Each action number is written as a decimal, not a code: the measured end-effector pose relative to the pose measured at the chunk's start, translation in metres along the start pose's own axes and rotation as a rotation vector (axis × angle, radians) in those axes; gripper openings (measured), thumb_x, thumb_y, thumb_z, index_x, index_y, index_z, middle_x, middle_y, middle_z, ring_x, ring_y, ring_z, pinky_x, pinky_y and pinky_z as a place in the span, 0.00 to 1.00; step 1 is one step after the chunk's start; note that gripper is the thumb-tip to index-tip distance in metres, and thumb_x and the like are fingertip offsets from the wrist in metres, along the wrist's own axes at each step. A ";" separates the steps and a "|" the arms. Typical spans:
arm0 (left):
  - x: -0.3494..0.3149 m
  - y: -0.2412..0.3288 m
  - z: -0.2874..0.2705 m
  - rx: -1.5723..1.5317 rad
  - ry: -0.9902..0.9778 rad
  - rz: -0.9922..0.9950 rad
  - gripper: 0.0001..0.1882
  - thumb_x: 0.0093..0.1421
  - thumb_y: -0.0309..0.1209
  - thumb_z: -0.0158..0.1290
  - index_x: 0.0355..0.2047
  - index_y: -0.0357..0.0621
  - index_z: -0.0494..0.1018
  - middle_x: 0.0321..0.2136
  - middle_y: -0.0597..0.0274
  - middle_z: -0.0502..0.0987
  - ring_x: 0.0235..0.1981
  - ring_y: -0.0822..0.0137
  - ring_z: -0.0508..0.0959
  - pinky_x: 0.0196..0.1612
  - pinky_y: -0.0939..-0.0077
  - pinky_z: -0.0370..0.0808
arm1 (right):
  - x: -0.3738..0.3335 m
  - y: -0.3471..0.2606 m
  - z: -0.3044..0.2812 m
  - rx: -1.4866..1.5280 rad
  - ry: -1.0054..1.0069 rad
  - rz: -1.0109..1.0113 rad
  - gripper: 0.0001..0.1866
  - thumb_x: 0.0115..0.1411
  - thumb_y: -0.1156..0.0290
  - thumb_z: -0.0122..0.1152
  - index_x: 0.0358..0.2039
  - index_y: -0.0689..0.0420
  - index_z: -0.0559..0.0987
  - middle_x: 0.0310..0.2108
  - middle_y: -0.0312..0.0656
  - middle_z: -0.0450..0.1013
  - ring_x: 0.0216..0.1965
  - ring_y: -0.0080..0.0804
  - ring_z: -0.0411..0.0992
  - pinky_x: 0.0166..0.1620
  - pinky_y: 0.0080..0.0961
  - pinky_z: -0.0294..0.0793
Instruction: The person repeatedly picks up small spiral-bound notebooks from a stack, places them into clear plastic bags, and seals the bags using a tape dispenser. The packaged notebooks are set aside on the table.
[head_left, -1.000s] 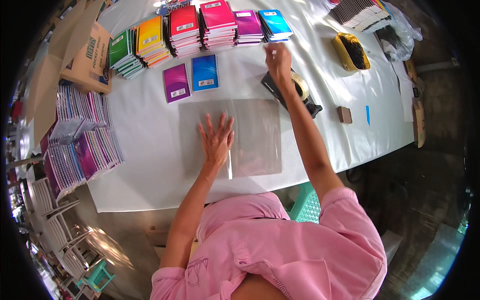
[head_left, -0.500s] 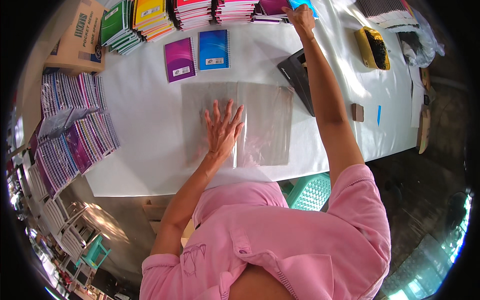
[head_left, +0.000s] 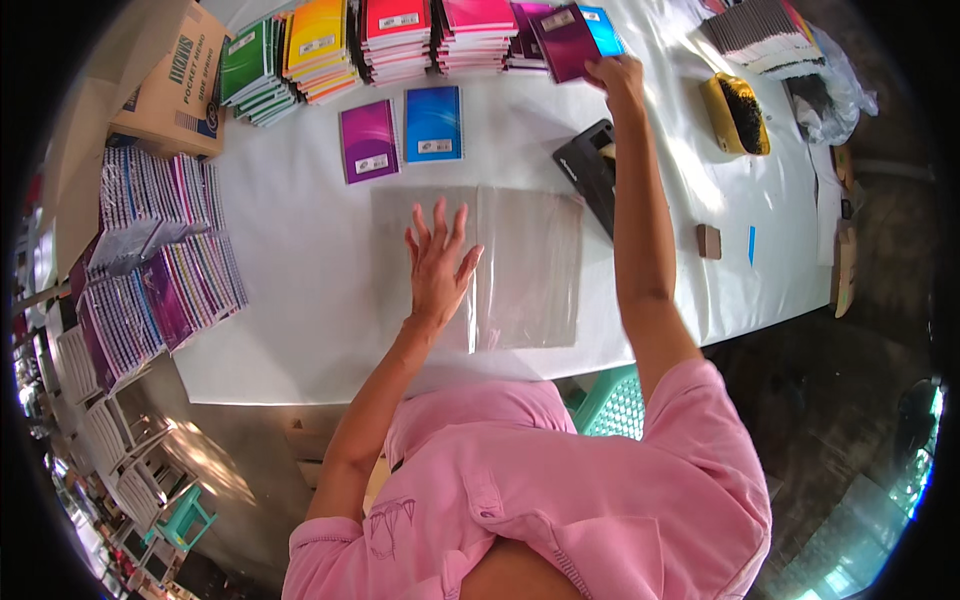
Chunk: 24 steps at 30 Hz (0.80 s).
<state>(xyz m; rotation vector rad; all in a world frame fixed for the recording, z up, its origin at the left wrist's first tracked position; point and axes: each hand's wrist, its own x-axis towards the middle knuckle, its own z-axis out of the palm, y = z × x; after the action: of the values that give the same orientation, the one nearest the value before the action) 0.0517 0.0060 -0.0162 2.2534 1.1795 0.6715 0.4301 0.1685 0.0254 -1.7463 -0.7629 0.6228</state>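
My right hand (head_left: 618,78) reaches to the back of the table and grips a dark purple notebook (head_left: 563,45) by its lower corner. Behind that notebook shows part of a blue notebook (head_left: 600,30). With fingers spread, my left hand (head_left: 438,262) is over a clear plastic sheet (head_left: 530,270) on the table; whether it touches the sheet I cannot tell. Beyond the sheet, a purple notebook (head_left: 369,142) and a blue spiral notebook (head_left: 433,123) lie side by side.
Stacks of green (head_left: 250,60), yellow (head_left: 317,45), red (head_left: 397,35) and pink notebooks (head_left: 476,30) line the back. A cardboard box (head_left: 170,85) and plastic-wrapped notebooks (head_left: 160,260) stand left. Toward the right are a black flat device (head_left: 582,165), a yellow tub (head_left: 720,115) and a brown block (head_left: 709,241).
My right hand has drawn the dark purple notebook off the back row toward me. The fingers of my left hand have shifted slightly and look more raised.
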 end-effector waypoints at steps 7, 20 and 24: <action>0.113 0.009 -0.056 -1.881 -0.068 -0.564 0.31 0.61 0.38 0.56 0.62 0.46 0.60 0.62 0.55 0.62 0.63 0.57 0.60 0.62 0.60 0.60 | -0.190 -0.075 0.018 0.256 -0.456 0.217 0.12 0.54 0.75 0.64 0.35 0.68 0.75 0.31 0.42 0.74 0.34 0.31 0.74 0.38 0.25 0.75; 0.135 -0.072 -0.103 -1.610 -0.062 -0.596 0.19 0.59 0.35 0.59 0.50 0.46 0.71 0.46 0.62 0.75 0.48 0.67 0.75 0.50 0.68 0.74 | 0.010 -0.092 0.128 -0.742 0.160 -0.286 0.20 0.40 0.57 0.74 0.25 0.59 0.79 0.25 0.49 0.77 0.28 0.40 0.77 0.34 0.34 0.74; 0.141 -0.094 -0.099 -1.586 -0.175 -0.565 0.36 0.58 0.57 0.50 0.58 0.45 0.63 0.52 0.60 0.71 0.54 0.66 0.71 0.54 0.66 0.71 | 0.006 -0.144 0.064 -0.285 -0.246 -0.697 0.06 0.57 0.78 0.60 0.37 0.60 0.78 0.27 0.37 0.77 0.28 0.18 0.73 0.34 0.19 0.74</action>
<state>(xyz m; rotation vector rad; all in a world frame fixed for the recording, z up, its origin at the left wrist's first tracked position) 0.0046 0.1922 0.0252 0.5966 0.6372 0.7194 0.3601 0.2433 0.1452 -1.5158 -1.6005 0.2527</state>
